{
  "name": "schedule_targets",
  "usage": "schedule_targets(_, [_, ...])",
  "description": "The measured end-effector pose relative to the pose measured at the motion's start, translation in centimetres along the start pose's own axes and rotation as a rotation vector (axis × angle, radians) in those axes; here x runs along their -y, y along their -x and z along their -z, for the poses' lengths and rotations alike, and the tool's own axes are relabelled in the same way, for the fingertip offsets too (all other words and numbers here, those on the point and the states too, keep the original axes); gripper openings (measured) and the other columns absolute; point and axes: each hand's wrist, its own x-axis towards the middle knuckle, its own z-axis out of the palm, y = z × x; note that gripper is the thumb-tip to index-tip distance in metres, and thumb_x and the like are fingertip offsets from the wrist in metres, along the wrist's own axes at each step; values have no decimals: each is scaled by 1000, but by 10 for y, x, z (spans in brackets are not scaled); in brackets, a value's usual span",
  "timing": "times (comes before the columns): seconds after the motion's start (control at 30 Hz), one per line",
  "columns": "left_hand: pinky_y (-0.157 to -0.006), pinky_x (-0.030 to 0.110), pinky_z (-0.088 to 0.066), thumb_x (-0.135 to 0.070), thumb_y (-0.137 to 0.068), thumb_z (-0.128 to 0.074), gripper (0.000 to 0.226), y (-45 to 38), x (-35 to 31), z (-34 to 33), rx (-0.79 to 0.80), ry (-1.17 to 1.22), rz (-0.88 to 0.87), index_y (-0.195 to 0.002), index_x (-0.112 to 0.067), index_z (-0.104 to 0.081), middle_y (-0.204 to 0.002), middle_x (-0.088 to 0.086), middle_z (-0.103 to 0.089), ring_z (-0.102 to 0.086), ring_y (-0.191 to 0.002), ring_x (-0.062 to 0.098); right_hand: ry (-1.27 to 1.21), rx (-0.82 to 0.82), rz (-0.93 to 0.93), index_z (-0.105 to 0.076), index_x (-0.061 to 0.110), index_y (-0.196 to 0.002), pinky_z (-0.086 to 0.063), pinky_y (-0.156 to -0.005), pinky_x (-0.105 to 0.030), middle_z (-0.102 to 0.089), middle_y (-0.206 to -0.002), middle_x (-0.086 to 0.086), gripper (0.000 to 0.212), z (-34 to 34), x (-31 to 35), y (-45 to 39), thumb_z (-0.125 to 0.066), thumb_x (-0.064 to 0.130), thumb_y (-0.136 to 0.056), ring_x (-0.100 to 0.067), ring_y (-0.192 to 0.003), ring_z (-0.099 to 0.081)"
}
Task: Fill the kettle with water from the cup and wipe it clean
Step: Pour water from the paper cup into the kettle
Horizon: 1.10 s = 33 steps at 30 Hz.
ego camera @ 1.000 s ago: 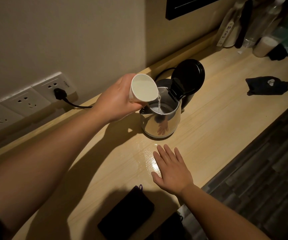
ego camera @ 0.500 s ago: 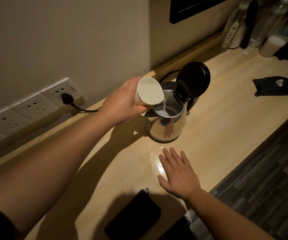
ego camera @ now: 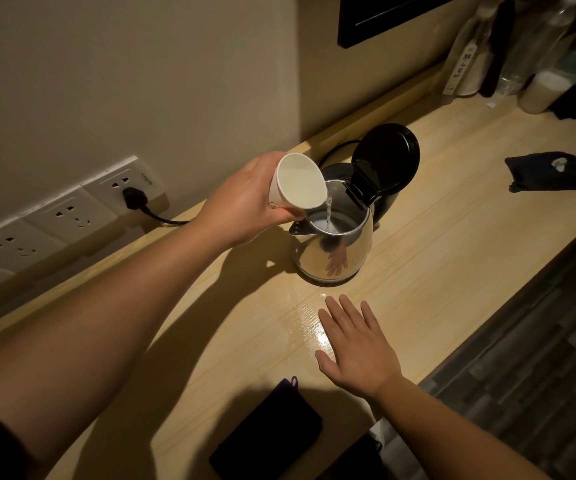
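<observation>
A shiny steel kettle (ego camera: 331, 251) stands on the wooden counter (ego camera: 452, 244), its black lid (ego camera: 385, 161) flipped up and back. My left hand (ego camera: 241, 202) grips a white paper cup (ego camera: 298, 187), tilted over the kettle's mouth. A thin stream of water runs from the cup's rim into the kettle. My right hand (ego camera: 355, 344) lies flat on the counter in front of the kettle, fingers spread, holding nothing. A dark cloth (ego camera: 267, 436) lies at the counter's near edge.
A black plug (ego camera: 134, 199) sits in a wall socket at the left, its cord running behind the kettle. Another dark cloth (ego camera: 549, 174) lies to the right. Bottles and jars (ego camera: 508, 53) crowd the far right corner. The counter's front edge drops to a dark floor (ego camera: 539, 358).
The water keeps pouring from the tilted cup. Both hands hold their places; only the camera view has shifted slightly.
</observation>
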Motion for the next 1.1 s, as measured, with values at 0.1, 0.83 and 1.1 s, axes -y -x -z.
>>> schedule_targets(0.1, [-89, 28, -37, -46, -69, -82, 89, -1, -1, 2, 11, -3, -2, -142, -23, -36, -140, 2, -48, -46, -122, 19, -8, -2, 0, -43, 16, -148, -8, -116, -53, -28, -160, -10, 70, 1, 0, 0, -32, 59, -94, -30, -149, -18])
schedule_targets(0.83, [-86, 35, -43, -51, -68, -81, 87, -5, -1, 7, 48, -51, -59, -139, -26, -38, -137, 1, -50, -48, -118, 21, 10, 5, 1, -44, 16, -148, -13, -118, -56, -29, -159, -10, 71, 0, -1, -1, -31, 61, -94, -31, -148, -20])
schedule_targets(1.1, [-93, 43, -45, -53, -68, -81, 86, -7, -1, 10, 63, -85, -85, -139, -27, -39, -135, 0, -53, -49, -118, 22, -3, 10, -2, -41, 16, -149, -11, -119, -55, -26, -161, -9, 70, 1, -1, -1, -31, 59, -95, -30, -149, -15])
